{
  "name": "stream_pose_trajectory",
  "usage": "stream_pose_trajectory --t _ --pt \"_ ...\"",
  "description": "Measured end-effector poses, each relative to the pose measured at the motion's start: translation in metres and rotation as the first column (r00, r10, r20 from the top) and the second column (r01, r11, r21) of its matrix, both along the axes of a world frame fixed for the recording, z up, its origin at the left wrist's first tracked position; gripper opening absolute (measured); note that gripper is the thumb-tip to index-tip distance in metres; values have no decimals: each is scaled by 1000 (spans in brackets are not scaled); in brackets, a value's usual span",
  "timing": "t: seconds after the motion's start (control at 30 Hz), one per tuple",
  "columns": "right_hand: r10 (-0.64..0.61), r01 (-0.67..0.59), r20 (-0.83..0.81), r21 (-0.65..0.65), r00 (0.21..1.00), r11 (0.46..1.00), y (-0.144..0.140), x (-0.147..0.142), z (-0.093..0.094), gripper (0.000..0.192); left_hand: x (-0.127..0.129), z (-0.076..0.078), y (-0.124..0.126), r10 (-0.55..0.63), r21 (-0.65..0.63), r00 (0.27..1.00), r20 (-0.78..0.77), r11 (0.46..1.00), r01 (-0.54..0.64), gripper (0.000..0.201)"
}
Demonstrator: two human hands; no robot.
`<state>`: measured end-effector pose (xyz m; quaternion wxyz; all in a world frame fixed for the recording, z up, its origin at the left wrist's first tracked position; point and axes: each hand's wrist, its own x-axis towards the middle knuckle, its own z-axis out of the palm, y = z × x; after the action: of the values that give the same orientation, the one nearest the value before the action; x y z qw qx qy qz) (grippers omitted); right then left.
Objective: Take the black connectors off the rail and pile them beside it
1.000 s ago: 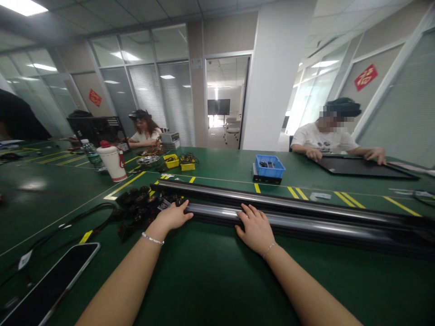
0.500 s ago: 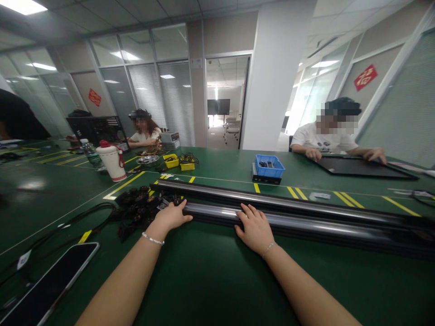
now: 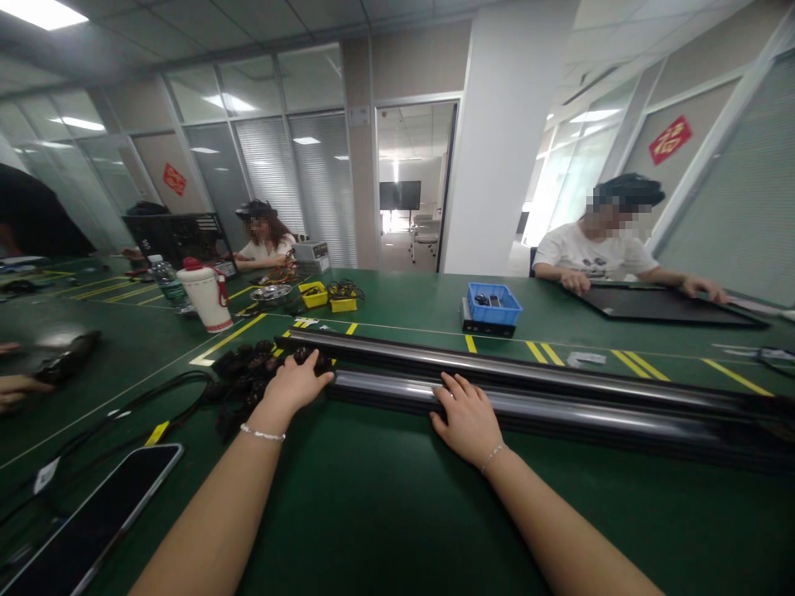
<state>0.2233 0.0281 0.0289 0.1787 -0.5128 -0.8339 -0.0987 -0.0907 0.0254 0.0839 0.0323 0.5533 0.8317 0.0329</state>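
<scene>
Two long black bars with shiny grey faces lie side by side across the green table. My right hand [image 3: 467, 418] rests on the nearer bar [image 3: 577, 414], palm down with fingers spread. The farther bar [image 3: 527, 371] runs just behind it. My left hand [image 3: 293, 385] is just off the left end of the nearer bar, over a heap of black parts with cables [image 3: 239, 372]. Its thumb and forefinger are apart. The other fingertips reach in among the black parts and are partly hidden, and nothing is visibly held.
A smartphone [image 3: 103, 517] lies at lower left beside black cables [image 3: 167, 385]. Farther back are a white tumbler [image 3: 208, 298], a bottle [image 3: 165, 281], yellow trays [image 3: 344, 305] and a blue basket [image 3: 493, 306]. A person at right handles a black panel [image 3: 664, 305]; another person's hand [image 3: 18, 389] is at far left.
My left hand has moved left, off the nearer bar's end to the black parts. My right hand stays put. Another person's hands and a dark object have appeared at far left.
</scene>
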Motion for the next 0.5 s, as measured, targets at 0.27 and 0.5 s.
stream_pose_trajectory --t 0.27,0.5 --pt "-3 3 1 4 1000 1000 1 0 -1 38 -10 -9 -1 111 170 987 -118 981 -90 62" --pt "43 -42 -25 25 999 999 -2 1 2 30 -15 -19 1 125 208 985 -121 973 -98 50"
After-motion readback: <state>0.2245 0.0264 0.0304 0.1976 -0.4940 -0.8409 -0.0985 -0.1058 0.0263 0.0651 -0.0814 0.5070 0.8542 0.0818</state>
